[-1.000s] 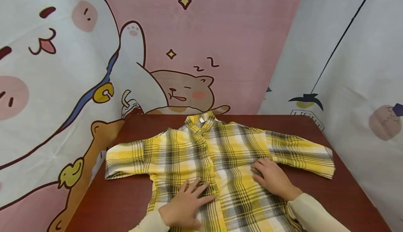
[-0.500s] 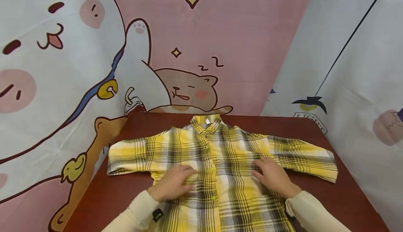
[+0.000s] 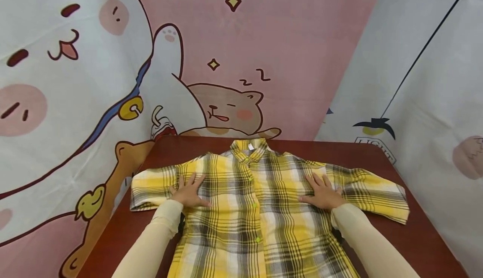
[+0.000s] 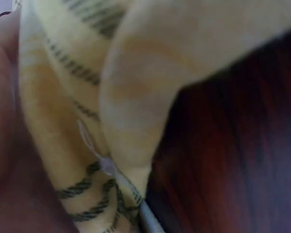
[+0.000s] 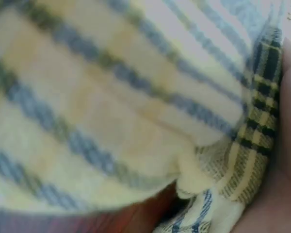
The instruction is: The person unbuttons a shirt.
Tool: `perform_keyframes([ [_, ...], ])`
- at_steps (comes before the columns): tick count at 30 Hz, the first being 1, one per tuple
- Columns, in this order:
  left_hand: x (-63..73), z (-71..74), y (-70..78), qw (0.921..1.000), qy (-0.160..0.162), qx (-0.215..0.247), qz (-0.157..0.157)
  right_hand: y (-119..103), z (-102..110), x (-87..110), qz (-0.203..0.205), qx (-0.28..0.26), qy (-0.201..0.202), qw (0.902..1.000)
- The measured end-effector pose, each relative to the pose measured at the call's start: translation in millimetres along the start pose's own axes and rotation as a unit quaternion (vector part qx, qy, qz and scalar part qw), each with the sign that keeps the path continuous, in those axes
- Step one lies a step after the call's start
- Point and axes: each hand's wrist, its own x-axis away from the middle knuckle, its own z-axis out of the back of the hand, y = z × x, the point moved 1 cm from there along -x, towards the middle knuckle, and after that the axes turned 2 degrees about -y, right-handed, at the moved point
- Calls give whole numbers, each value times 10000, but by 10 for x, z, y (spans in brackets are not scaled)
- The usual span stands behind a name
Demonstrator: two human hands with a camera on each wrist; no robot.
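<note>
A yellow, white and grey plaid shirt (image 3: 234, 211) lies spread front up, its collar at the far side and both sleeves out to the sides. Green buttons (image 3: 258, 240) run down its front. My left hand (image 3: 190, 192) rests with spread fingers on the chest near the left sleeve. On the other side my right hand (image 3: 323, 193) lies on the chest by the right sleeve, fingers spread too. Close up in the left wrist view, a fold of the shirt (image 4: 131, 87) stands beside the hand. The right wrist view shows bunched plaid cloth (image 5: 111, 107) next to the palm.
A dark red-brown table (image 3: 113, 240) lies under the shirt. Behind it hangs a pink and white cloth (image 3: 294, 51) printed with cartoon animals, and a whitish cloth (image 3: 441, 114) runs along the right side.
My left hand has lifted from the lower front and moved up and left to the chest. My right hand has moved slightly up, its fingers now spread. The view has shifted a little left.
</note>
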Motion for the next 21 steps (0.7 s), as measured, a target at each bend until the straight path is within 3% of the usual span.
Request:
perform_keyframes([
  [4, 39, 78, 47, 9999, 38, 97, 33, -23, 117, 27, -32, -134, -145, 9998],
  [6, 58, 116, 88, 9997, 179, 139, -32, -37, 219, 29, 178, -206, -149, 9995],
  [11, 89, 272, 298, 9893, 1199, 338, -763, -282, 675, -64, 812, -820, 336, 9928],
  [14, 101, 340, 501, 9811, 1496, 454, -1142, -557, 836, -214, 864, -1404, 694, 9839],
  [17, 111, 322, 649, 9781, 1481, 620, -1322, -818, 769, -435, 818, -1905, 859, 9745],
  [21, 122, 244, 712, 9789, 1303, 623, -1445, -1104, 470, -731, 798, -2553, 615, 9616],
])
